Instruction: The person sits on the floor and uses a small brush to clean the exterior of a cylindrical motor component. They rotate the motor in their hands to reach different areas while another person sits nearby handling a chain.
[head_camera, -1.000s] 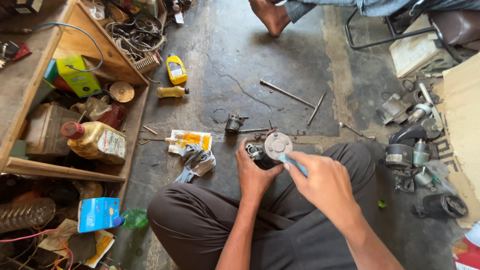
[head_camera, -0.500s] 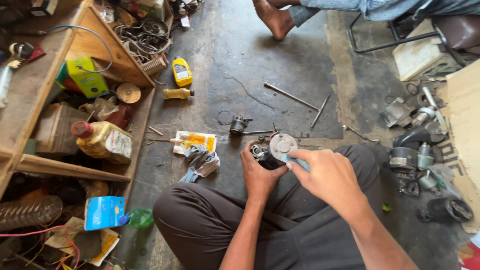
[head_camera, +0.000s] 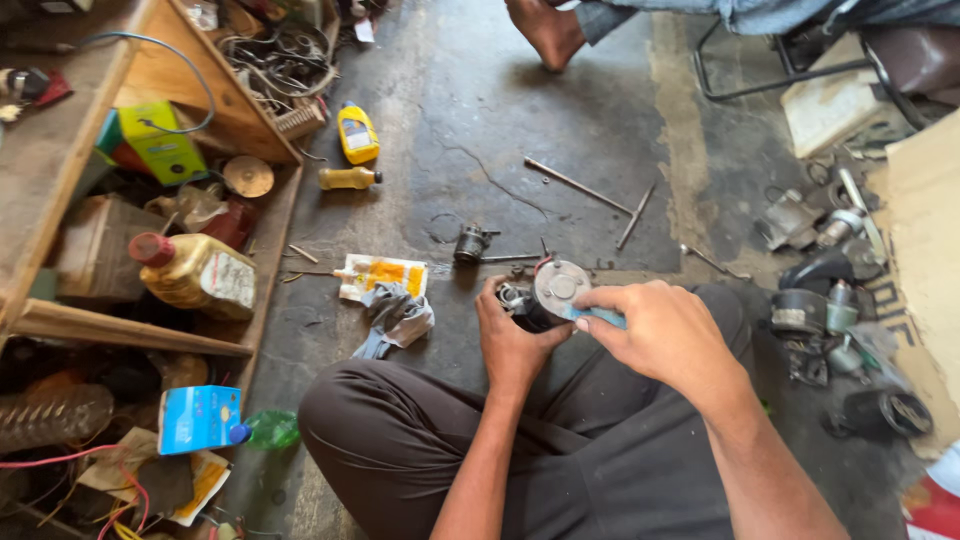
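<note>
Head view: a small dark motor (head_camera: 530, 300) with a round grey end plate (head_camera: 561, 285) is held over the lap, above the concrete floor (head_camera: 480, 120). Its long axis is tilted, plate end up and toward the right. The left hand (head_camera: 510, 335) is wrapped around the body from below. The right hand (head_camera: 655, 330) is closed, pinching a pale blue strip (head_camera: 598, 317) against the plate's rim. A grey rag (head_camera: 395, 318) lies just left, a yellow packet (head_camera: 383, 275) beyond it.

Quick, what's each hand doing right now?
Left hand: closed around the small dark motor with a round grey metal end.
Right hand: closed, pinching a light-blue strip.
</note>
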